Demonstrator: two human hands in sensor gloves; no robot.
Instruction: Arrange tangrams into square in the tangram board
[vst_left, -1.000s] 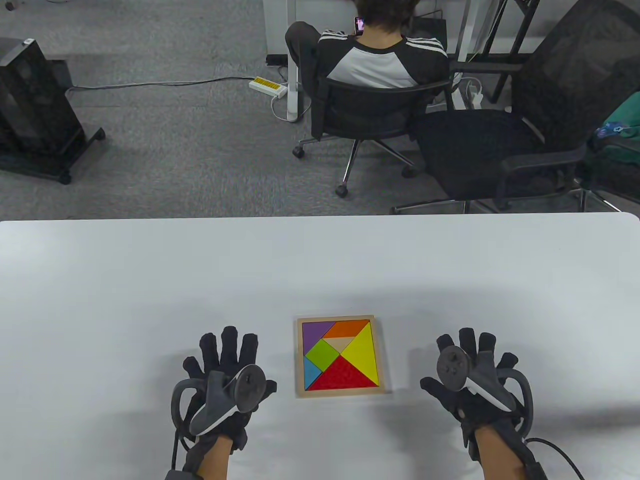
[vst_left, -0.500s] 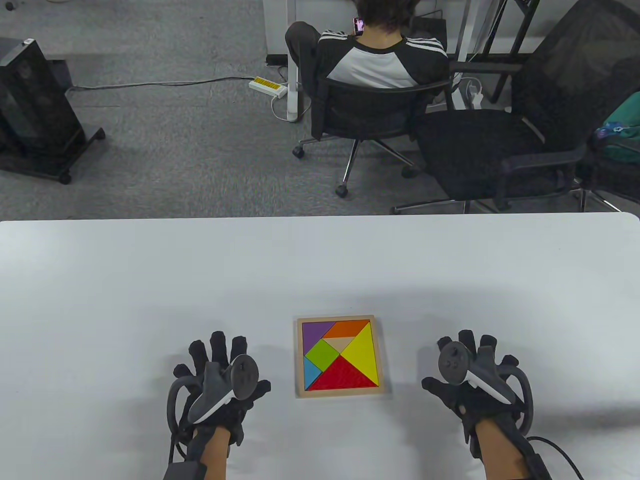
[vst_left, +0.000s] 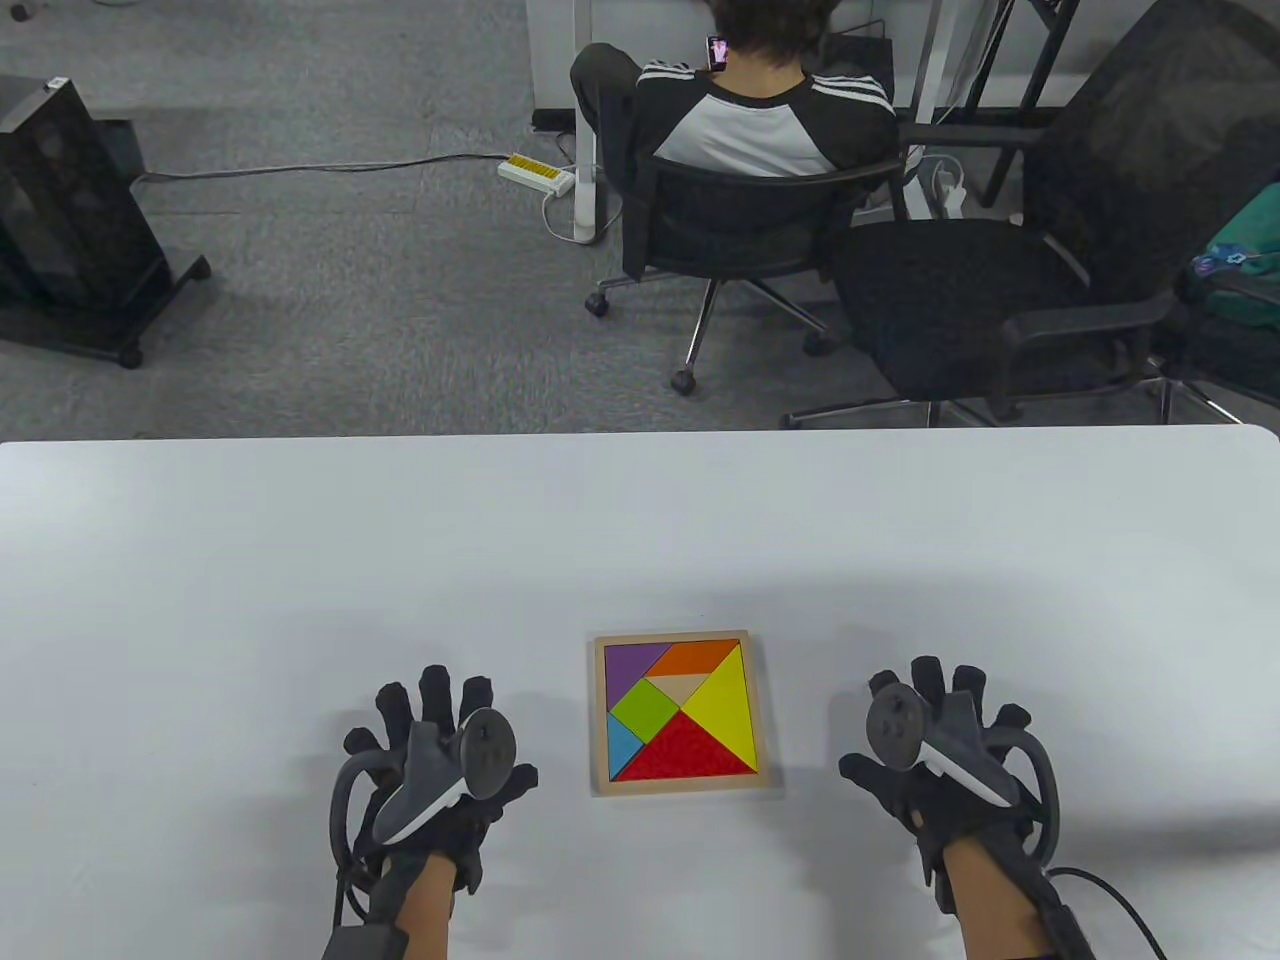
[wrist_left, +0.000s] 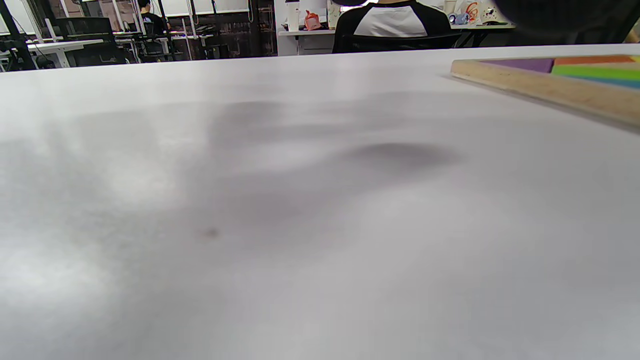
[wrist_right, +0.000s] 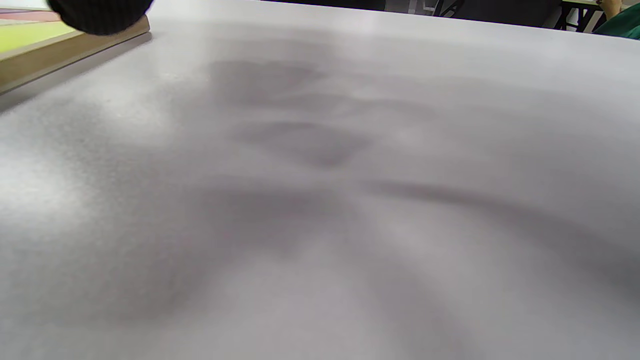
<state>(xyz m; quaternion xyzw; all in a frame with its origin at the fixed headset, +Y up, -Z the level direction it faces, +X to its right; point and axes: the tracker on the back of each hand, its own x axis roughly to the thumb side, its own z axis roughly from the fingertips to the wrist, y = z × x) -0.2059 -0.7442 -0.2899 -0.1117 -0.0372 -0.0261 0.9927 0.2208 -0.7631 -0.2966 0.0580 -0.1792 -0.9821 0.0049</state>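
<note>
— Both hands have slid a little nearer the person since a second ago, the left one more plainly; nothing on the board has shifted.

— Where is the puzzle now?

— The square wooden tangram board with the pale frame (vst_left: 681, 712) lies flat on the white table (vst_left: 640, 540), near its front edge, between the two hands. All seven flat coloured pieces sit inside it and seem to fill the recess as one square: purple triangle (vst_left: 632, 663), orange parallelogram (vst_left: 700, 657), beige triangle (vst_left: 682, 686), yellow triangle (vst_left: 727, 711), green square (vst_left: 645, 709), blue triangle (vst_left: 621, 744), red triangle (vst_left: 686, 752).

— And the hands?

— The left hand in its black sensor glove (vst_left: 435, 770) rests to the left of the board, fingers spread and relaxed, gripping nothing. The right gloved hand (vst_left: 945, 765) mirrors it on the other side, likewise released and empty. Neither touches the frame.

— Why parked like that?

— I'd judge the job finished: with every piece seated, the hands rest apart so nothing gets nudged
</note>
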